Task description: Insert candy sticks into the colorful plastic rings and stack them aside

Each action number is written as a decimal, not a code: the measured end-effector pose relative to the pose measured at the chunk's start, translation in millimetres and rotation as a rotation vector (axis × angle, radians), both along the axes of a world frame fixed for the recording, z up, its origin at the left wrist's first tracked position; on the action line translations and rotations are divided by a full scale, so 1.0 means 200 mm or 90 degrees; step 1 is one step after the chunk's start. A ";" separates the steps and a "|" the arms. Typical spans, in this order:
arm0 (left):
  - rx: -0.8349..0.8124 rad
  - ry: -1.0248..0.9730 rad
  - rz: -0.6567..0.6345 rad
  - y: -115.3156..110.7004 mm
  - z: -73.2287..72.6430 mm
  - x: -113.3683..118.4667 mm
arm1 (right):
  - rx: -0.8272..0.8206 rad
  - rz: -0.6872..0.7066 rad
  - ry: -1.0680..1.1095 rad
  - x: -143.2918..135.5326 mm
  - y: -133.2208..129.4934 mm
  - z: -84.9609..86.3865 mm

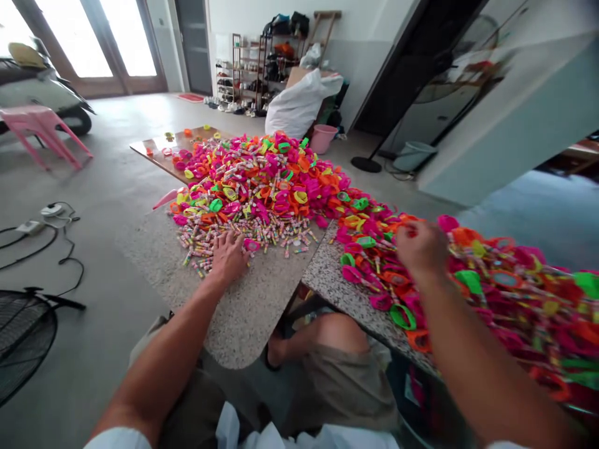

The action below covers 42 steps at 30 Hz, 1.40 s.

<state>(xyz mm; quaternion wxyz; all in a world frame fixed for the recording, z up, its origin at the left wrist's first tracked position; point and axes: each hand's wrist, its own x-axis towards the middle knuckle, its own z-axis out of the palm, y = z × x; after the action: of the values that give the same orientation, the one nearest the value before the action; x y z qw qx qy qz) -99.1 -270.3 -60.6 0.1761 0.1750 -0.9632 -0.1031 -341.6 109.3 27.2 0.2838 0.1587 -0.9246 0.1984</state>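
Observation:
My left hand (228, 255) rests palm down, fingers stretched out, on the near edge of a spread of small printed tubes (276, 234). A pink plastic toy watch (251, 245) lies by its fingertips. Behind it rises a big heap of toy watches (262, 174) in pink, orange, yellow and green, mixed with more tubes. My right hand (423, 246) is over the second heap of toy watches (505, 280) on the right, its fingers curled closed. What it holds, if anything, is hidden.
The heaps lie on two speckled stone tabletops (246, 327) with a gap between them over my legs. A wooden board (154, 153) extends at the back. Around stand a floor fan (23, 343), cables, a pink stool (44, 125), a white sack (299, 103) and a pink bucket (322, 138).

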 end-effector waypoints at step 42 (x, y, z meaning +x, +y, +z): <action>0.875 0.180 -0.235 0.14 0.10 -0.03 | -0.451 0.517 -0.465 0.81 -0.94 -0.32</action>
<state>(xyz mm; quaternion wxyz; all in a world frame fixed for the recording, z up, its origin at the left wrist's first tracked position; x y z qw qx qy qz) -104.3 -243.3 -39.9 0.1290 0.0659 -0.6625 -0.7349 -180.5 -79.4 -37.3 -0.1114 0.3144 -0.7067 0.6239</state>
